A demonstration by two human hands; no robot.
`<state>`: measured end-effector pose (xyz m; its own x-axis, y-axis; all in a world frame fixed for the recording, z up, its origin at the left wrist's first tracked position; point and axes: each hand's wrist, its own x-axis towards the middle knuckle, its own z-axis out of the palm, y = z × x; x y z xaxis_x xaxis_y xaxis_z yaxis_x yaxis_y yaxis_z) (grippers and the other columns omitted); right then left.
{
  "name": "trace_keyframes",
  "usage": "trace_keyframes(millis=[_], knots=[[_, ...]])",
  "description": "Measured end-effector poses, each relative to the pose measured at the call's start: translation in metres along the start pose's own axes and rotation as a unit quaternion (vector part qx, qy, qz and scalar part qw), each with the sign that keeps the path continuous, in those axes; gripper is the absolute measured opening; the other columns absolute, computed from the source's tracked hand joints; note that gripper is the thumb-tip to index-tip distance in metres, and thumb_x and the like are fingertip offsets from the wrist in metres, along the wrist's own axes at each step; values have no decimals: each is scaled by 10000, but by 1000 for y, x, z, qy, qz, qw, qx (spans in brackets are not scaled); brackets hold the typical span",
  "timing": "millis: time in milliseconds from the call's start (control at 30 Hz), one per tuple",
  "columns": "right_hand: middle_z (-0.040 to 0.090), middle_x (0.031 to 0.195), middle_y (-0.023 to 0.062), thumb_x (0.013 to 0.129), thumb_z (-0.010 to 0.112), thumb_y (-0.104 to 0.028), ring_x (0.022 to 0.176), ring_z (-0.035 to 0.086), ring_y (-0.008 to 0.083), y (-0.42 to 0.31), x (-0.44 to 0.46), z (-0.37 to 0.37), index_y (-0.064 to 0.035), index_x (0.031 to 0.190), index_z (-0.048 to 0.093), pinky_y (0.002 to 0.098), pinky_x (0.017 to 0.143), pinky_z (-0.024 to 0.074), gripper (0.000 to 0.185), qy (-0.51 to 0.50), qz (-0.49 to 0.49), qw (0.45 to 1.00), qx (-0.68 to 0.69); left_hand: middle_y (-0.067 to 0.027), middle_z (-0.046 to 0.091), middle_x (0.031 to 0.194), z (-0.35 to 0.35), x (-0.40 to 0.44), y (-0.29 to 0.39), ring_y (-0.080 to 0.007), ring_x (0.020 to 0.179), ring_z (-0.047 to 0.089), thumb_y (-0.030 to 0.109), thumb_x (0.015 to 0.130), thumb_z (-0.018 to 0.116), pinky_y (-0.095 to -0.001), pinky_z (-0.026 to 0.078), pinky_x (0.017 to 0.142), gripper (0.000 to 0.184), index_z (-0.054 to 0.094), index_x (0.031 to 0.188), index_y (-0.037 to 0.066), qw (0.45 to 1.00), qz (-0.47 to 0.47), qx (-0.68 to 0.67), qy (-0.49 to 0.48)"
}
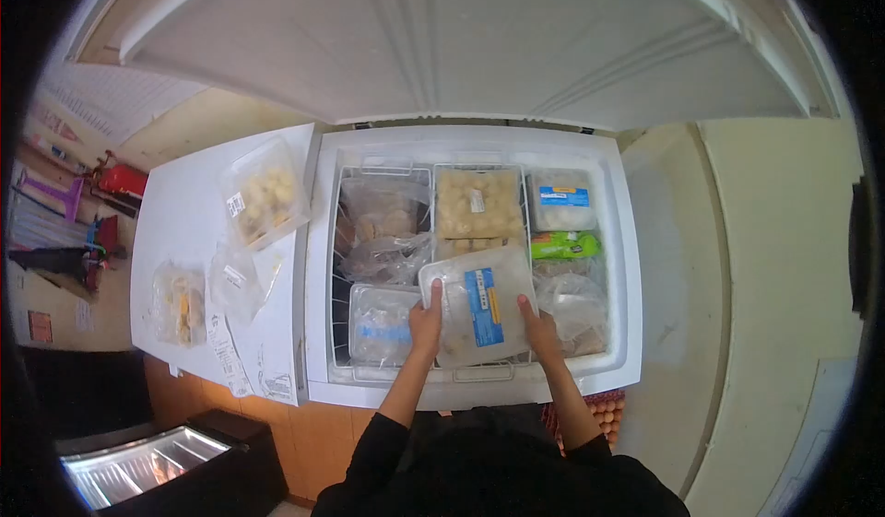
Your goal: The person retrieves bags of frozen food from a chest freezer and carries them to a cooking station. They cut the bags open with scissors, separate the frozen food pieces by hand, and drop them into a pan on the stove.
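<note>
Between my two hands is a pale plastic tub with a blue and yellow label (484, 307), tilted over the middle of the open chest freezer (629, 268). My left hand (426, 322) grips its left edge, thumb on top. On the right edge is my right hand (540, 325), its thumb also on top. Behind the tub lies a bag of round pale food (477, 205) in a wire basket (433, 169). A second labelled tub (380, 325) rests at the front left, partly behind my left hand. Bagged food (573, 310) is near my right hand.
The raised freezer lid (461, 38) spans the back. On a white surface (175, 213) at left stand a tub of pale pieces (265, 194), a smaller pack (181, 307) and papers (226, 356). A green packet (564, 244) and another tub (564, 199) lie at right.
</note>
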<state>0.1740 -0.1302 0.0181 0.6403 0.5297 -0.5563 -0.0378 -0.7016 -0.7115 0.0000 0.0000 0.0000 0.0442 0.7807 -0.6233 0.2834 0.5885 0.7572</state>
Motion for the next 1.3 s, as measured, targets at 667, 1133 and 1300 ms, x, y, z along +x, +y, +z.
trace_keyframes(millis=[667,1133,1300], knots=[[531,1172,231,854,465,-551,1138,482,314,-9,9,-6,60,1139,521,359,947,366,676,91,-185,975,87,-45,635,791,-10,-64,-1,-95,708,557,241,703,773,-227,444,662,336,651,874,-20,970,101,-190,113],[609,896,222,820,365,-678,881,570,277,-36,36,-16,149,1005,555,370,797,420,868,-67,-48,989,-121,-132,614,917,-17,-24,13,-203,831,582,325,718,742,-307,453,745,517,567,1090,12,992,101,-73,-33],[506,1202,213,814,319,-706,1124,474,276,-26,39,-54,105,1223,442,329,966,335,917,20,34,997,69,-186,341,1354,-54,51,64,-386,1310,199,337,586,816,-542,94,1055,1011,234,1393,154,841,405,347,88]])
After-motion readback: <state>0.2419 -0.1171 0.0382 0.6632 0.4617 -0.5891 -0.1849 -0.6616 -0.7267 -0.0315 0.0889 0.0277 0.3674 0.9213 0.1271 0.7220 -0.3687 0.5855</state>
